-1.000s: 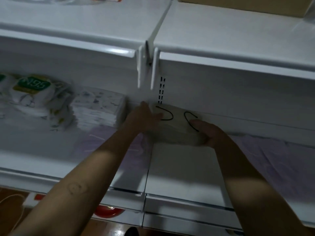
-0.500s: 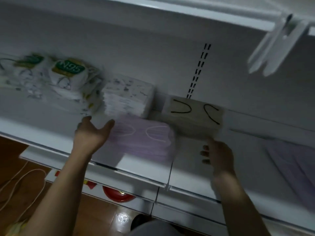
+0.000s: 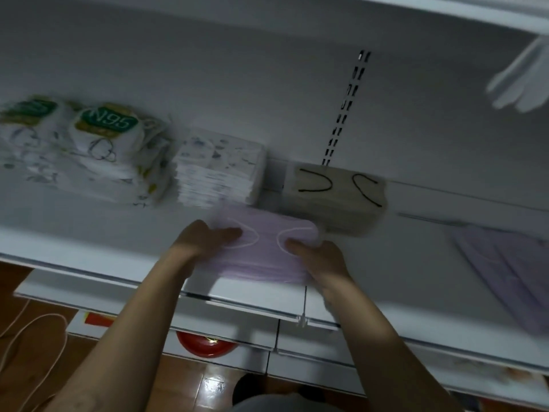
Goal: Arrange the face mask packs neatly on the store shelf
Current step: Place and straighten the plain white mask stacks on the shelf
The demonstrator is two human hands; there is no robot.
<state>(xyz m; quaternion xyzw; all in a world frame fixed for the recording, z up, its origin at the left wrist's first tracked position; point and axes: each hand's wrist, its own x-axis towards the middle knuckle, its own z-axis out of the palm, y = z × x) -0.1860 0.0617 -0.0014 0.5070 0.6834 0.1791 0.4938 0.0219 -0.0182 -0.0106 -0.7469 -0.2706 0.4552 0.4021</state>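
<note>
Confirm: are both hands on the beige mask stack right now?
No, the left hand and right hand grip the purple mask stack; the beige stack sits untouched behind it.

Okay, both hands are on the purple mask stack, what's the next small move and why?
Probably slide the stack of pale purple face masks back toward the shelf's rear wall. The left hand and right hand grip its sides, but it lies near the front edge, ahead of the beige mask pack with black ear loops.

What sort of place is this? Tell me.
Probably a shop aisle: white metal shelving with a slotted upright, stocked with green-labelled N95 mask packs and a stack of purple face masks.
</note>
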